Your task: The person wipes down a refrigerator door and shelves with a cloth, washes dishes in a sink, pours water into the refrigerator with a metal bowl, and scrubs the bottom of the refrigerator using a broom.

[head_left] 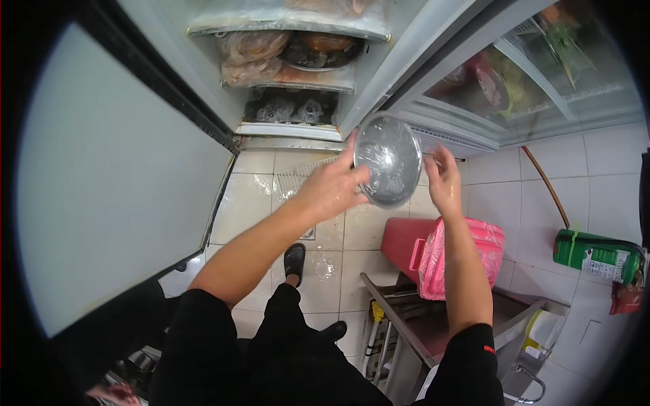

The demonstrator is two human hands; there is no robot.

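Note:
A round, shiny grey bowl (387, 161), apparently metal, is held up in front of the open fridge, tilted with its glossy round face toward me. My left hand (336, 181) grips its left edge, the thumb lying on the near face and the fingers partly hidden behind it. Beside the bowl's right edge is my right hand (443, 181), wet-looking, fingers apart and slightly curled; it seems to hold nothing. Inside the fridge, bagged meat (254, 54) and a dark round pan (321, 51) share a shelf.
The fridge door (122, 169) stands wide on the left. A pink lidded bin (406, 247) is below right, by a steel sink (504, 311). A wire rack (298, 177) lies on wet tiles. A green container (592, 257) is at right. Another person's hand (115, 394) shows lower left.

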